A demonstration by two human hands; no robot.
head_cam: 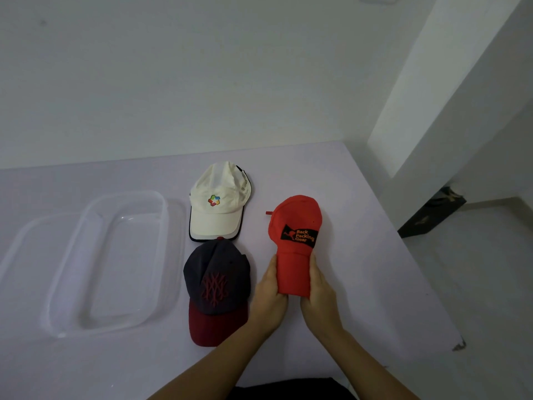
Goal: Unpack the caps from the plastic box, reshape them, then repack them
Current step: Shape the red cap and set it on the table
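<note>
A red cap [294, 223] with a black patch lies on the table at centre right, its brim bent into a curve. My left hand [269, 295] grips the brim's left side and my right hand [318, 293] grips its right side. A white cap [219, 203] with a coloured logo sits farther back. Just in front of it rests a dark grey cap [216, 281] with a maroon brim. The clear plastic box [115, 264] stands at the left, with nothing visible inside.
A clear lid [26, 249] lies partly under or beside the box on the left. The pale purple table [360, 255] ends at the right, with a chipped corner [460, 346]. Beyond that edge is a dark bag [432, 212] on the floor.
</note>
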